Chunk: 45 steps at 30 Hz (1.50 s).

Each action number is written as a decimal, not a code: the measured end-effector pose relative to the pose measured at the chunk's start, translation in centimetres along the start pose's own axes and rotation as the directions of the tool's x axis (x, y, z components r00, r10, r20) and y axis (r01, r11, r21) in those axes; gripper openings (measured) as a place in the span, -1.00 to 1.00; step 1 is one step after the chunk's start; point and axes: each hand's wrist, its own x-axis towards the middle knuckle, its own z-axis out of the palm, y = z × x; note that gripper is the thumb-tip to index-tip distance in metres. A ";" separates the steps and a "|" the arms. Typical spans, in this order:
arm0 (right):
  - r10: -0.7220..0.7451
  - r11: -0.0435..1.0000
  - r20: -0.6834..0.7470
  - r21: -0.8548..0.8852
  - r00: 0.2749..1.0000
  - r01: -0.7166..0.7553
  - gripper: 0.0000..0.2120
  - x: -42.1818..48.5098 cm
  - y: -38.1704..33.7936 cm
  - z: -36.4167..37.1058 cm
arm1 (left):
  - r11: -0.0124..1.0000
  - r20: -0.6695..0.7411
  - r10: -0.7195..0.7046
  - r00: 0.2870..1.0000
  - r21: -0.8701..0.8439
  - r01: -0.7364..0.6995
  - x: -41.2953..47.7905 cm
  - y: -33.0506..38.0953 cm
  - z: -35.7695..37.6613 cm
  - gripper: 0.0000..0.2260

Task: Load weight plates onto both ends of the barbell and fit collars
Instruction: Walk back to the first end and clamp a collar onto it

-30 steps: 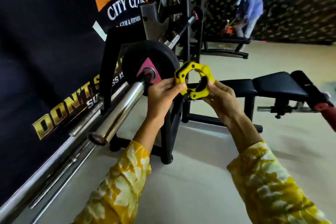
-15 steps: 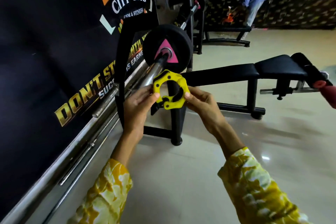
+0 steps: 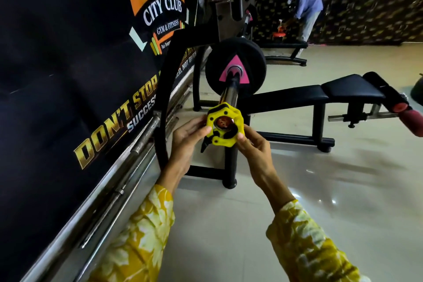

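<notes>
A yellow collar (image 3: 225, 126) with a black lever sits over the tip of the chrome barbell sleeve (image 3: 229, 95); the sleeve's end shows through its hole. My left hand (image 3: 187, 139) pinches the collar's left side and my right hand (image 3: 253, 145) pinches its lower right side. Further up the sleeve a black weight plate (image 3: 248, 52) with a pink triangle mark rests against the bar's shoulder. The barbell lies on a black rack (image 3: 167, 89). The bar's far end is mostly hidden behind the plate.
A black bench (image 3: 329, 92) with red-tipped rollers stands to the right. A chrome rail (image 3: 109, 181) and loose bars run along the banner wall at left. A person in a blue shirt (image 3: 306, 7) bends over at the far back. Pale tiled floor lies around me.
Both hands carried the collar from right of the sleeve down and left onto its end. My view swung to look along the bar.
</notes>
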 end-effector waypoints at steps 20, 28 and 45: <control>0.126 0.971 -0.273 -0.165 0.954 -0.176 -0.62 6.2 0.4 0.4 | 0.994 0.079 -0.108 0.991 -0.004 0.109 9.1 -2.7 -0.4 -0.61; 0.287 0.857 -0.446 -0.277 0.848 -0.435 -0.21 16.9 -2.3 0.2 | 0.975 0.033 -0.222 0.975 0.027 0.221 17.5 -4.3 1.4 -0.65; 0.571 0.770 -0.185 -0.218 0.800 -0.599 -0.36 24.4 -0.1 -4.2 | 0.927 -0.131 -0.363 0.923 0.051 0.372 24.0 -6.6 1.3 -0.51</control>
